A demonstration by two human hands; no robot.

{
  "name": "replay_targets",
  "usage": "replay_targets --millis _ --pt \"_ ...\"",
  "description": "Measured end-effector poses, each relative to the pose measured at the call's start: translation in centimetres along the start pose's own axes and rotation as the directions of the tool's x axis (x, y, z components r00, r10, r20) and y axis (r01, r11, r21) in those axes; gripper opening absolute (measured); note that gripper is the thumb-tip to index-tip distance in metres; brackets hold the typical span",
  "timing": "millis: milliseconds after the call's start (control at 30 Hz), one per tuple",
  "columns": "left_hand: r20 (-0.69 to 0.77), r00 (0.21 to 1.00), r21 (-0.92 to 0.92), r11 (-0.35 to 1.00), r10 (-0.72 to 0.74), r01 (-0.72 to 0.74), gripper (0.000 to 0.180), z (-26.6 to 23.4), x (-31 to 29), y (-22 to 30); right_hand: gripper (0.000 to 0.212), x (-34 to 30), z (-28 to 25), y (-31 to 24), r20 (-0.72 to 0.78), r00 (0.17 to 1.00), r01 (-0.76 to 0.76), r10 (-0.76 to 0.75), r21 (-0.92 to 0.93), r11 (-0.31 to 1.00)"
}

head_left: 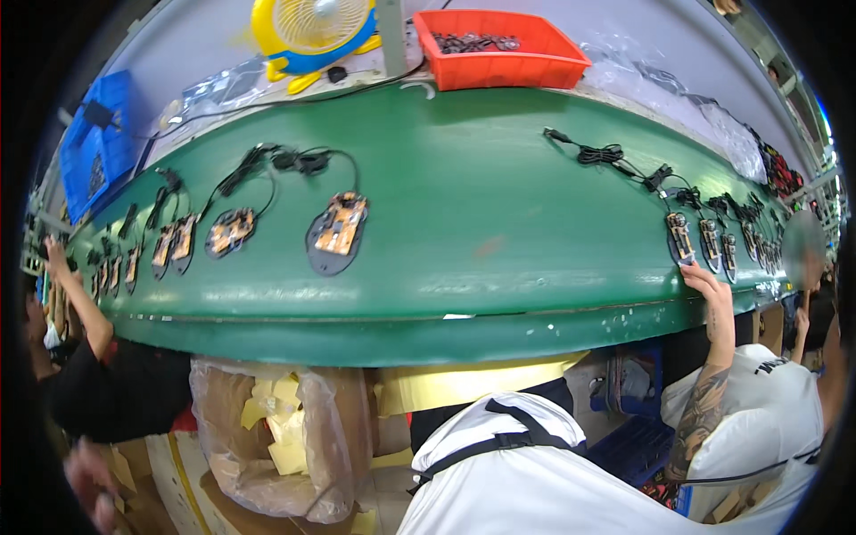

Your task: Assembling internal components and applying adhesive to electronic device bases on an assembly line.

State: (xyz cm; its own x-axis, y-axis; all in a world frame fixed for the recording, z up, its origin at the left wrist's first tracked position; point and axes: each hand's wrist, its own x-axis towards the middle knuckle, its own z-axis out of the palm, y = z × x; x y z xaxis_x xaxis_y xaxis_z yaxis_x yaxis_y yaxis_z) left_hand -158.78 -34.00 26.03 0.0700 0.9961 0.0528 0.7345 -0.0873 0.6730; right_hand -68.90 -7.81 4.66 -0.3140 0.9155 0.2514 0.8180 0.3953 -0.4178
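Neither of my hands can be made out with certainty. My white shirt (pixel 526 486) and its black strap show at the bottom. On the green worktop (pixel 473 241) before me lies a black mouse base with an orange circuit board (pixel 340 229), its black cable coiled behind it. Another such base (pixel 232 233) lies to its left, and several more reach the left end. At the right, a tattooed arm beside a white sleeve, apparently a co-worker's, lays its fingertips (pixel 704 281) on a mouse base (pixel 680 238). A blurred hand (pixel 87 477) shows at the lower left rim; whose, I cannot tell.
Behind the worktop stand a yellow and blue fan (pixel 321 27), a red bin (pixel 508 67) of small parts and a blue bin (pixel 96 152). Below the front edge is a plastic-lined carton (pixel 214 446) with yellow pieces. Co-workers sit on both sides.
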Motion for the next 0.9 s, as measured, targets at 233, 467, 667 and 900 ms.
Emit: replay_targets --millis 233,467,667,900 --pt "0.649 0.509 -0.448 0.825 0.565 -0.345 0.028 24.8 20.9 12.8 0.018 14.9 -2.9 -21.7 0.423 0.777 0.360 -0.466 0.308 0.880" --pt "0.267 0.878 -0.223 0.912 0.398 -0.345 0.015 24.6 23.5 10.9 0.021 19.4 -1.3 -26.8 0.492 0.698 0.481 -0.520 0.216 0.850" --pt "0.199 0.895 -0.216 0.908 0.400 -0.358 0.017 32.4 16.6 8.7 0.022 8.4 0.1 -22.5 0.639 0.599 0.176 -0.483 0.484 0.857" --pt "0.258 0.753 -0.326 0.788 0.606 -0.523 0.024 48.7 16.4 13.1 0.043 -14.2 10.2 -10.3 0.687 0.552 -0.795 0.473 0.264 0.545"
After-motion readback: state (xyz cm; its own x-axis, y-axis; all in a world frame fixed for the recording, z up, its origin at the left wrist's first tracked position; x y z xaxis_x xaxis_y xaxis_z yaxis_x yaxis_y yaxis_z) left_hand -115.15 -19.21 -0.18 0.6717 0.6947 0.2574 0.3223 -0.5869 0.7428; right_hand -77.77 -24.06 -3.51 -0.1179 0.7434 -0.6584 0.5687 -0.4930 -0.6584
